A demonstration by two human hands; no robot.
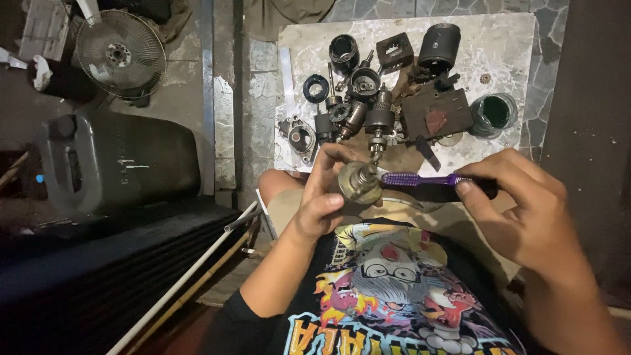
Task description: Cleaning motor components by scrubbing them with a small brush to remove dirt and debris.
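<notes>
Left hand (322,197) grasping a round, brass-coloured metal motor part (359,182), probably heavy, rigid and greasy, best gripped by its rim, above the lap near the marble slab's (519,39) near edge, while right hand (519,204) pinches a purple toothbrush (420,179) against it.

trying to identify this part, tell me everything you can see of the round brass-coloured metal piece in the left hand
The round brass-coloured metal piece is a dull, grimy disc-like housing with a short toothed steel shaft standing out of its middle. It looks like worn metal. The left hand holds it up above the lap, fingers curled round its rim. The purple plastic toothbrush, held by the right hand, lies level with its head against the shaft. Its underside is hidden.
</notes>
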